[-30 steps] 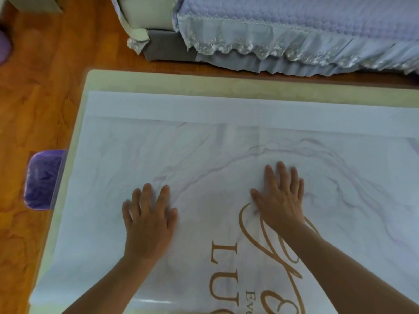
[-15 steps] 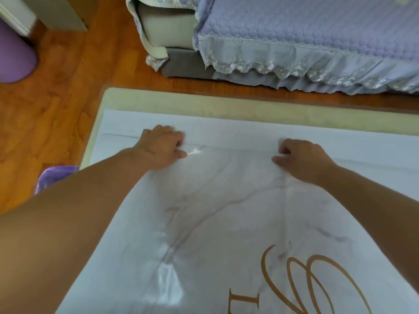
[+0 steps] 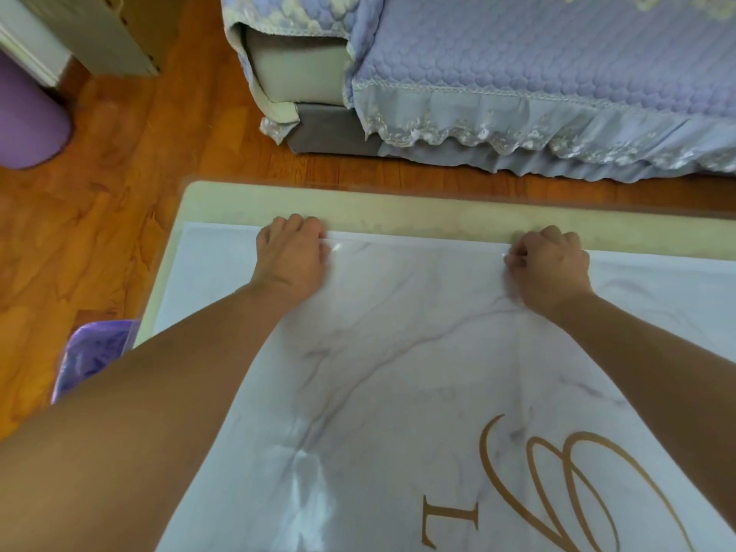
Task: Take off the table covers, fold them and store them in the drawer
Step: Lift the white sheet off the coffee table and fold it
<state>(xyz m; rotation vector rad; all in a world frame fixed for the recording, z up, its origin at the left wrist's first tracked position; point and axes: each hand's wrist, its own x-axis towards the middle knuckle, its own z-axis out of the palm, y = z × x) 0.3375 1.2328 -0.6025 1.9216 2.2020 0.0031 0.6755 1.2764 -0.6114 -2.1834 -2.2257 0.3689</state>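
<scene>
At 6 o'clock, nearest the camera, the cover [image 3: 398,392] spreads flat over the worktop [image 3: 398,211], filling the lower frame. It is white with grey marble veins, gold script and a gold letter at 5 o'clock, and a shiny glare patch at 6 o'clock. Two bare forearms reach up across it from 7 and 4 o'clock.

Toward the centre, the left hand [image 3: 292,256] sits at 11 o'clock on the cover's far edge, fingers curled under into a loose fist and clamped on that edge. The right hand [image 3: 551,266] sits at 1 o'clock on the same edge, also curled tight, thumb and fingers pinching the cover. The two hands are well apart along the edge. A narrow white band of a layer beneath shows just beyond the knuckles, and past it a bare cream strip of the worktop runs from 10 to 2 o'clock.

At 8 o'clock, beside the worktop's left side, a purple bin [image 3: 93,356] stands on the wooden floor [image 3: 99,233].

Farther off, at 12 to 2 o'clock, a sofa [image 3: 294,73] stands on the floor with a lilac quilted throw [image 3: 537,65] with a lace hem draped over it. At 10 o'clock lies a purple roll [image 3: 28,121], and beside it at 11 o'clock a pale cabinet [image 3: 103,33].
</scene>
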